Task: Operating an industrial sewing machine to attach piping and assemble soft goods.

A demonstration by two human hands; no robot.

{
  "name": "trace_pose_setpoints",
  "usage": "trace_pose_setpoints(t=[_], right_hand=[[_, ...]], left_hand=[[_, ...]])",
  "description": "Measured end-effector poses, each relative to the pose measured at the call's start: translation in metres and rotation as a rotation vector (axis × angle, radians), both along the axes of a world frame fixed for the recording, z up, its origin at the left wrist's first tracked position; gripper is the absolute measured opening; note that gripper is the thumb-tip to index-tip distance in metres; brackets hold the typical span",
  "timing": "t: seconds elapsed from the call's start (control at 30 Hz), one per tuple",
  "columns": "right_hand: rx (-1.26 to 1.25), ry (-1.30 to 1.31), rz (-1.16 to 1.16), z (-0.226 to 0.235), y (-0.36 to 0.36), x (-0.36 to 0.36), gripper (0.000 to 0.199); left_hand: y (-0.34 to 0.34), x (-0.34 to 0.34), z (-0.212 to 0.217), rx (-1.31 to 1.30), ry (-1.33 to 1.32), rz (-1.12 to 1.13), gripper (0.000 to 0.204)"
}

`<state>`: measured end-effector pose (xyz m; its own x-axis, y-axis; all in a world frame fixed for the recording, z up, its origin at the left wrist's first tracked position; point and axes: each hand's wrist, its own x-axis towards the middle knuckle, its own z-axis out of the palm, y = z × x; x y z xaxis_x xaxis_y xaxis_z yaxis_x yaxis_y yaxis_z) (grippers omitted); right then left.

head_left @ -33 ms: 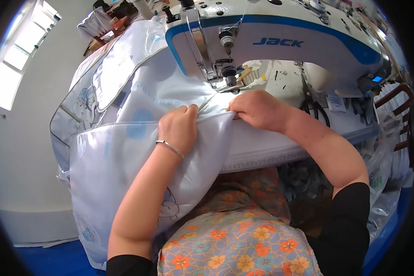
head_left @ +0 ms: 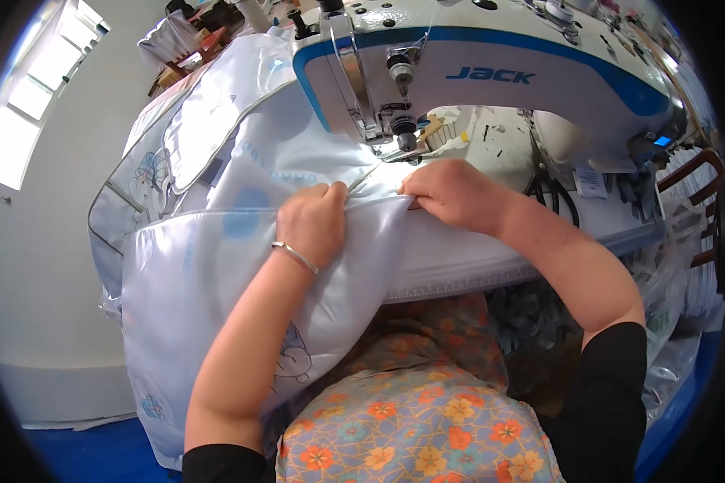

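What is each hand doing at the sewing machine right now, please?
Left hand: closed, gripping the folded edge of the pale blue satin fabric.
Right hand: fingers curled, pressing the same fabric down just before the presser foot.

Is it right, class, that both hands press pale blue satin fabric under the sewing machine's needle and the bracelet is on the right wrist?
Not quite. The head view shows the bracelet on the left hand's wrist; the right hand wears none. The rest holds: fabric, sewing machine.

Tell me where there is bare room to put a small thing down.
Bare table shows behind the right hand, under the machine arm, beside the scissors. Around the needle and the left hand it is crowded: fabric covers everything.
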<state>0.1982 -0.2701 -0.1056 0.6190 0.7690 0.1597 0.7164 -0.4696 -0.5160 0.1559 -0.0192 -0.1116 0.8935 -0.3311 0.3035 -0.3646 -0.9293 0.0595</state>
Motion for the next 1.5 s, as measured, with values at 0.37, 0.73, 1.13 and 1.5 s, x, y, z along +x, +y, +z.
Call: trace_pose_setpoints(t=[0.37,0.73,1.13,1.5], right_hand=[[0.209,-0.264,-0.117,-0.029,0.028,-0.011,0.012],[0.220,-0.407,-0.226,-0.045,0.050,-0.001,0.015],[0.519,0.199,-0.195,0.009,0.068,-0.003,0.051],[0.379,0.414,0.179,0.017,0.003,-0.077,0.019]], left_hand=[[0.036,0.069,-0.013,0.038,-0.085,-0.261,0.003],[0.041,0.107,0.000,0.264,-0.056,-0.263,0.009],[0.035,-0.203,-0.018,-1.077,1.296,-0.099,0.034],[0.187,-0.222,-0.054,0.304,-0.200,0.131,0.038]])
